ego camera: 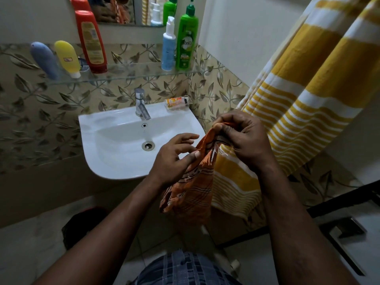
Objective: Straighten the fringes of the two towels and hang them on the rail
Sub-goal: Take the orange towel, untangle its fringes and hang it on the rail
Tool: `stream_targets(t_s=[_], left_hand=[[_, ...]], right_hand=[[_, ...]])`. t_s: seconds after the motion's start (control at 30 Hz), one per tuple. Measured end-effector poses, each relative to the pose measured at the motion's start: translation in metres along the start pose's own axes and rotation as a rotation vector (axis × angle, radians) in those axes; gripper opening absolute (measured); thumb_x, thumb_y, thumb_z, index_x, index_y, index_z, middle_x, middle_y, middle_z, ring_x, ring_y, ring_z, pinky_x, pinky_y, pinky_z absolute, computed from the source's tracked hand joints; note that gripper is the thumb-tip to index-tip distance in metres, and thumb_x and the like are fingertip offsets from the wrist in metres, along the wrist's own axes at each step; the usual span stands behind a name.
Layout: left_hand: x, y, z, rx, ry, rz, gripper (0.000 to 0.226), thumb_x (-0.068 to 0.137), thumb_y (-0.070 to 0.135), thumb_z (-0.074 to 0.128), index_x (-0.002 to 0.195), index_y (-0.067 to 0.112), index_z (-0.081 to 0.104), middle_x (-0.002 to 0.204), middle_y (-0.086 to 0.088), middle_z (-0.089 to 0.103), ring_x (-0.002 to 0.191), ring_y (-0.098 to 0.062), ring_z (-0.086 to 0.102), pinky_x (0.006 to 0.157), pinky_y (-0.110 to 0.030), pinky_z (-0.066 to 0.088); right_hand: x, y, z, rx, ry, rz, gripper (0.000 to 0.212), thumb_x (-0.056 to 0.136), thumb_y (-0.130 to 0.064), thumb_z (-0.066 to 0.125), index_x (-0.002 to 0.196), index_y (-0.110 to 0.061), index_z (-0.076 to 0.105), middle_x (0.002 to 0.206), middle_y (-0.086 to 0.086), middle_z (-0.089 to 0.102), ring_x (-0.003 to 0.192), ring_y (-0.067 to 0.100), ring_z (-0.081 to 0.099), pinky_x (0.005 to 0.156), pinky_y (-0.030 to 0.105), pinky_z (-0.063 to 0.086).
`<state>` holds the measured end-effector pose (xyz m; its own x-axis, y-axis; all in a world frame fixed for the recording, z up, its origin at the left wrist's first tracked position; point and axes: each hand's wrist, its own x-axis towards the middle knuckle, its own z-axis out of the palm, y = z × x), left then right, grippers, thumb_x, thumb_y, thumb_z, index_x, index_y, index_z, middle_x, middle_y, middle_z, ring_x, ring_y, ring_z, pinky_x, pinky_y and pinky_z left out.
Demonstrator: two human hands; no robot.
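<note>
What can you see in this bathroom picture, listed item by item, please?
orange towel: one, orange with dark checks, held in front of the sink
striped towel: one, yellow and white, hanging at the right
sink: one, white, on the tiled wall
tap: one, chrome, at the sink's rear
glass shelf: one, clear, above the sink
tubes: two, yellow and blue-grey, shelf's left end
red bottle: one, beside the tubes
pump bottle: one, white and blue, shelf's right end
green bottle: one, beside the pump bottle
left hand: pinches the orange towel
right hand: grips its top edge
</note>
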<state>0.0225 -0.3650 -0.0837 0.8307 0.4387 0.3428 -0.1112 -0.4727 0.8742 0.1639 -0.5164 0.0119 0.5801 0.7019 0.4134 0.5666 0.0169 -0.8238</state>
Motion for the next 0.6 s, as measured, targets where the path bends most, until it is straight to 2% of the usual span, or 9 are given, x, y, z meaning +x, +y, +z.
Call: stream_targets(t_s=[0.13,0.2,0.27,0.4,0.53,0.6], left_hand=[[0.003,-0.001,0.004,-0.156,-0.029,-0.135,0.015,0.095,0.036,0.066,0.092,0.029,0.078,0.098,0.006,0.077,0.098,-0.018,0.073,0.092,-0.052,0.057],[0.003,0.000,0.008,-0.200,-0.057,-0.169,0.017,0.094,0.041,0.065,0.095,0.028,0.077,0.095,0.002,0.078,0.094,-0.025,0.074,0.089,-0.058,0.057],[0.001,0.003,0.013,-0.204,-0.083,-0.161,0.020,0.094,0.044,0.065,0.100,0.029,0.077,0.098,0.002,0.078,0.095,-0.023,0.075,0.089,-0.059,0.058],[0.001,0.006,0.020,-0.179,-0.118,-0.147,0.016,0.098,0.034,0.063,0.102,0.031,0.077,0.100,0.007,0.079,0.098,-0.017,0.075,0.090,-0.056,0.059],[0.001,0.002,0.019,-0.186,-0.151,-0.159,0.022,0.098,0.034,0.065,0.106,0.022,0.082,0.103,0.004,0.080,0.098,-0.018,0.076,0.092,-0.055,0.059],[0.001,0.003,0.018,-0.201,-0.195,-0.148,0.023,0.098,0.031,0.067,0.107,0.017,0.083,0.107,0.004,0.080,0.101,-0.017,0.076,0.094,-0.049,0.059]], right_hand=[[-0.003,0.001,-0.007,0.056,-0.016,-0.003,0.003,0.093,-0.007,0.073,0.093,-0.010,0.075,0.094,0.016,0.070,0.089,0.022,0.069,0.080,0.041,0.059],[-0.005,0.002,-0.009,0.061,-0.008,-0.005,0.005,0.093,-0.005,0.074,0.094,-0.009,0.075,0.095,0.019,0.070,0.089,0.021,0.069,0.080,0.040,0.059],[-0.007,0.002,-0.010,0.059,-0.002,-0.002,0.005,0.093,-0.004,0.074,0.094,-0.009,0.076,0.096,0.017,0.071,0.090,0.022,0.069,0.081,0.044,0.059],[-0.011,0.002,-0.013,0.108,-0.011,0.028,0.007,0.092,-0.008,0.074,0.093,-0.015,0.076,0.096,0.009,0.071,0.090,0.022,0.070,0.082,0.049,0.061],[-0.014,0.002,-0.019,0.086,-0.021,0.017,0.011,0.093,-0.007,0.075,0.093,-0.018,0.076,0.097,0.004,0.071,0.092,0.018,0.069,0.083,0.042,0.061],[-0.016,0.004,-0.021,0.095,-0.013,0.027,0.012,0.094,-0.006,0.074,0.094,-0.018,0.075,0.097,0.003,0.071,0.092,0.016,0.069,0.083,0.037,0.060]])
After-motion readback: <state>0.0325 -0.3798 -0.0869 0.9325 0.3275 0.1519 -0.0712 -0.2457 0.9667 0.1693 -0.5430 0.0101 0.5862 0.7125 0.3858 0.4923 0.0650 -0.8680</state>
